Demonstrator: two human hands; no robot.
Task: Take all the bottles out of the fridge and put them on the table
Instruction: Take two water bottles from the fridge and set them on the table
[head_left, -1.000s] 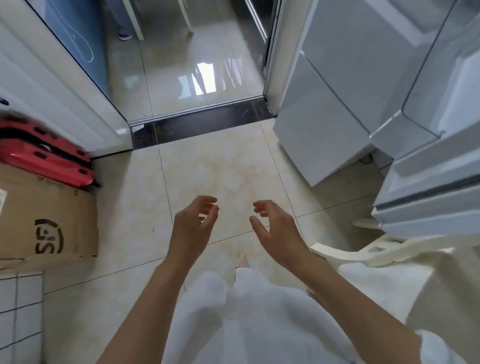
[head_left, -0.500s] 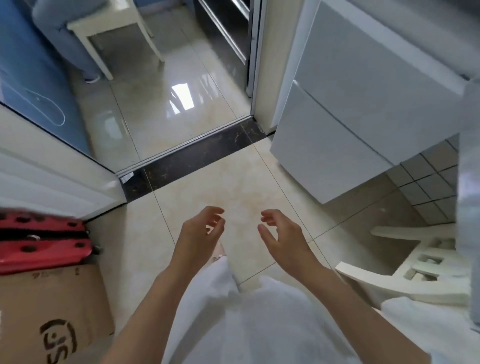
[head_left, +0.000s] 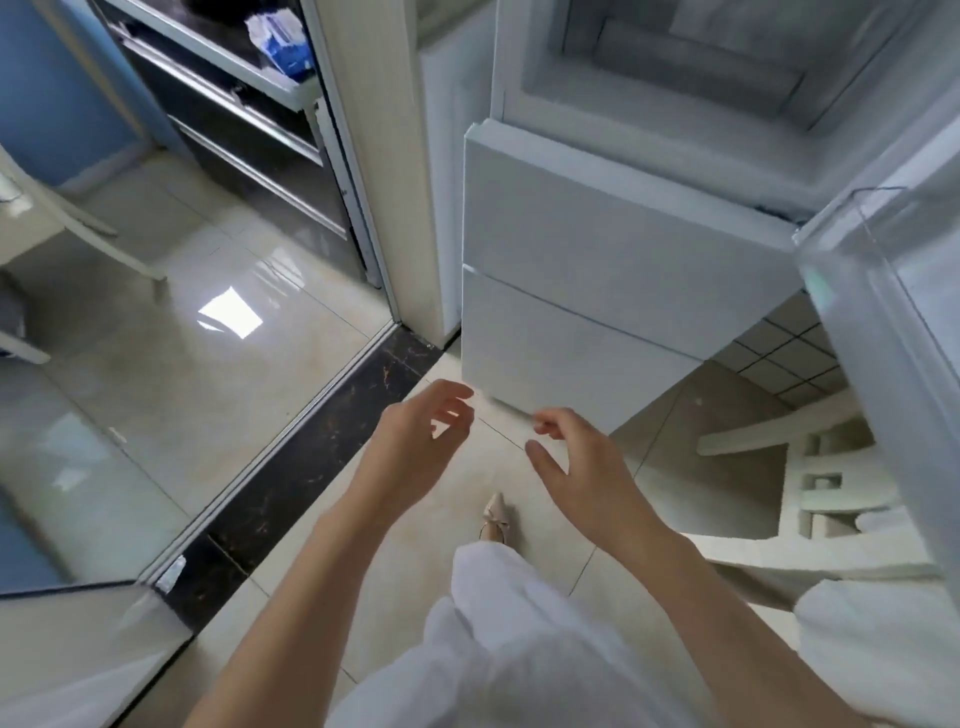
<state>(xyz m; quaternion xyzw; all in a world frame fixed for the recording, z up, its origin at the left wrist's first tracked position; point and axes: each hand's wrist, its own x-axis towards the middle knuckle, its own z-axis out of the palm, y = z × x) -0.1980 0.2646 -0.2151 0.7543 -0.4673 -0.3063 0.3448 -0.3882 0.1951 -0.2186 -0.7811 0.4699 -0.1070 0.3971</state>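
Head view: left hand (head_left: 410, 452) and right hand (head_left: 582, 467) held out side by side over the tiled floor (head_left: 291, 322), fingers loosely curled, both holding nothing. White fridge (head_left: 597, 291) just ahead, upper compartment open, its door (head_left: 893, 322) swung out at right. No bottles visible; interior looks blurred, contents hard to tell. White plastic chair (head_left: 810, 488) at right.

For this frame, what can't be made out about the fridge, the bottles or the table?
- Bottles: none visible in the head view; the open fridge compartment is cut off by the top edge and motion-blurred.
- Open door shelves: blurred and cut off by the right edge, contents unreadable.
- Table: not identifiable anywhere.
- Left hand and right hand: both empty, fingertips blurred.
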